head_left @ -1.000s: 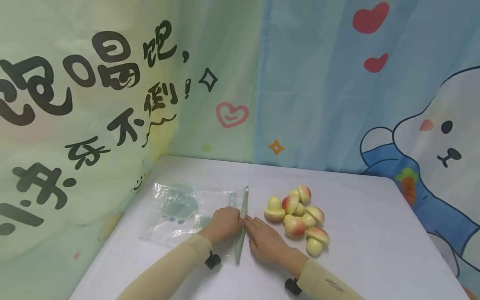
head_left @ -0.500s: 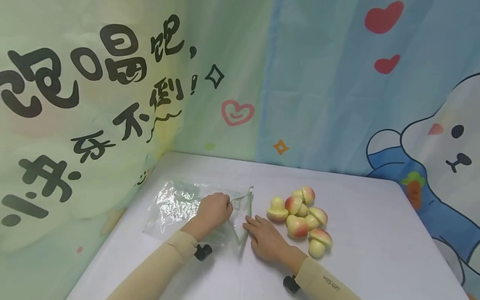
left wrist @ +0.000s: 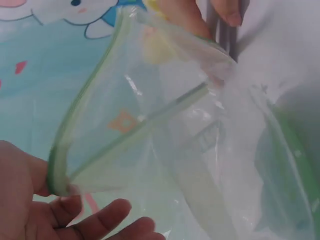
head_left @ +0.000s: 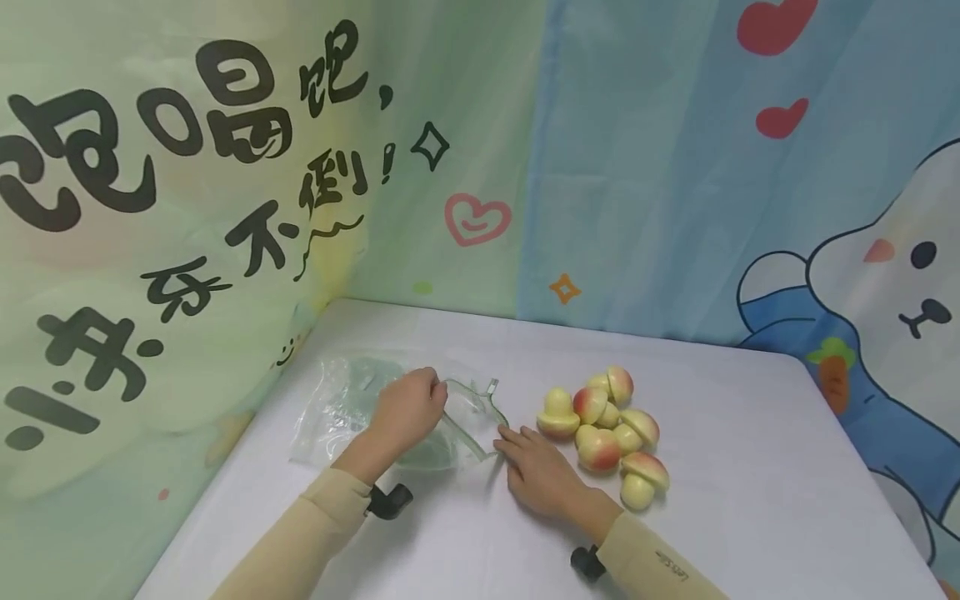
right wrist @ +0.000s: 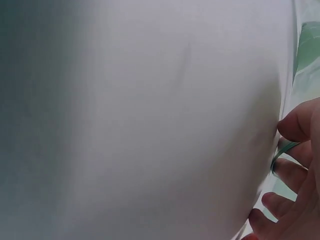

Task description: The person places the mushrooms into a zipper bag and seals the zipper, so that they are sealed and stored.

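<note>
A clear zip bag (head_left: 345, 417) with green patches and a green-edged mouth lies on the left half of the table. My left hand (head_left: 408, 408) pinches one edge of its mouth between thumb and index finger, the other fingers loosely spread. At the opposite edge is my right hand (head_left: 540, 467), its fingers bent and the green rim (right wrist: 286, 148) running between thumb and fingers. The mouth gapes between both hands. Just right of my right hand lie several toy mushrooms (head_left: 598, 450), yellow with reddish caps.
The white table (head_left: 750, 467) extends to the right of the mushrooms. A printed curtain (head_left: 630, 167) hangs behind the table and along its left side. Small black wrist cameras (head_left: 390, 502) sit under both forearms.
My left hand has moved left and pulled its edge of the bag away from the other. The mouth, flat before, now gapes wide. My right hand stays nearly in place by the rim.
</note>
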`<state>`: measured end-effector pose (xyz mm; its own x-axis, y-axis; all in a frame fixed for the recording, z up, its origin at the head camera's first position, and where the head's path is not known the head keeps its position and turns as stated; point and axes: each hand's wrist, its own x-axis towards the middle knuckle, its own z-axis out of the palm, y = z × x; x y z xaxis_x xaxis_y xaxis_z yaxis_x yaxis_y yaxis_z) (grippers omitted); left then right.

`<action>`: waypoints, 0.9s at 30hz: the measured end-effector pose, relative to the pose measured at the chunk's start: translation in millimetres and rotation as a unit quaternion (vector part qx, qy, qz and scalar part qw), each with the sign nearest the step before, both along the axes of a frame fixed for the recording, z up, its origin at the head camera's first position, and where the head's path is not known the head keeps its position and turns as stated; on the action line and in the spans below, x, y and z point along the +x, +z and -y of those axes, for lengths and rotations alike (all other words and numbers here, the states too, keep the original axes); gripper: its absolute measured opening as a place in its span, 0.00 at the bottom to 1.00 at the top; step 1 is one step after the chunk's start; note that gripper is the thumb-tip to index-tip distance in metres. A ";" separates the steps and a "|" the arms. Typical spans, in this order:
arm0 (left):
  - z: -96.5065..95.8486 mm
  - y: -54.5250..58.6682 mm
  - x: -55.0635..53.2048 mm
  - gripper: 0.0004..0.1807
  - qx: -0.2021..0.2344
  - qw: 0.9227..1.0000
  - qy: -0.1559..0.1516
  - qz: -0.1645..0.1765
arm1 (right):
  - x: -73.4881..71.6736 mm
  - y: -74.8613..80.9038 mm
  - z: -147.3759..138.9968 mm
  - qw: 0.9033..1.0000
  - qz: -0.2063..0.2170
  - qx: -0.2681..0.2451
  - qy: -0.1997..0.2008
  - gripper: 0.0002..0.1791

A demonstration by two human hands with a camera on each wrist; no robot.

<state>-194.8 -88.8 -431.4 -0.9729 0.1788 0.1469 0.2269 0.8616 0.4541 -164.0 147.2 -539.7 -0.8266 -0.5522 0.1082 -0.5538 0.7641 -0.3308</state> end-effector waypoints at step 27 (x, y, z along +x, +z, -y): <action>-21.3 -22.9 -14.0 0.18 0.056 0.993 -0.038 0.098 | 0.6 23.1 -0.3 0.999 -0.022 -0.049 0.003 0.31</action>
